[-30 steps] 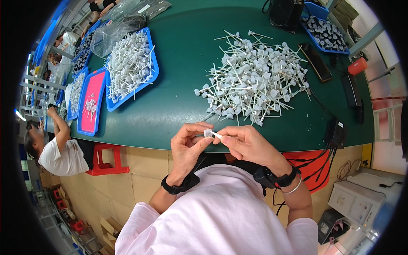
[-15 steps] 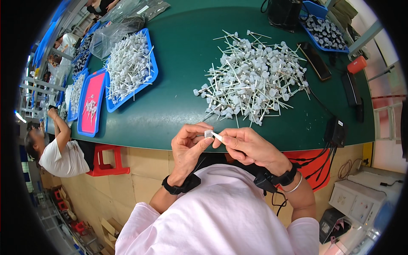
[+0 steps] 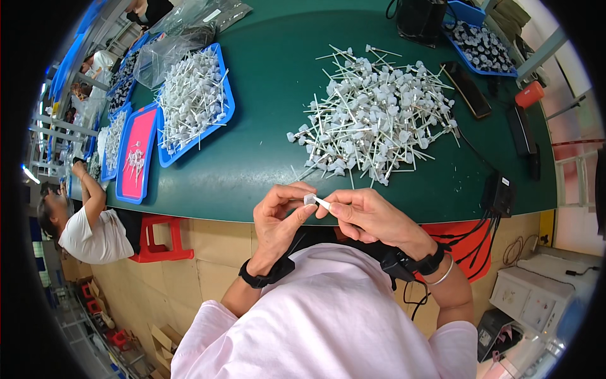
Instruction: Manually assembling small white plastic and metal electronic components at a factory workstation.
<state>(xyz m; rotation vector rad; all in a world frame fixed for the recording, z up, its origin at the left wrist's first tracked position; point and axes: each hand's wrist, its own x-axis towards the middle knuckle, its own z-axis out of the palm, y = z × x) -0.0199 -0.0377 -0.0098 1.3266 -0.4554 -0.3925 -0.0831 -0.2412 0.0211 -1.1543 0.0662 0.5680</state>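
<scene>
Nearest the body, just short of the near edge of the green table (image 3: 265, 158), the two hands were held together over the lap. A small white capped piece (image 3: 310, 199) was pinched between thumb and fingertips of the left hand (image 3: 281, 218), the other fingers curled loosely. Its thin white stem (image 3: 322, 203) was gripped between thumb and forefinger of the right hand (image 3: 366, 218), pressed together on it. Compared with the second before, the hands were seen to have shifted only slightly, the right one lowered a little and the stem drawn closer into the cap; from this it was judged that the two parts were being seated together and that the joining was nearly finished, though the joint itself was too small to be checked.

Beyond the hands, on the table's middle, a large loose pile of white stemmed pieces (image 3: 372, 123) was left unchanged. Toward the table's left side, a blue tray (image 3: 227, 114) filled with like pieces was set, and beside it a pink tray (image 3: 140, 148). At the table's far right corner, a blue bin of dark parts (image 3: 483, 44) was placed. Off the table's left end, another person in a white shirt (image 3: 88, 234) was seated by a red stool (image 3: 161, 237).
</scene>
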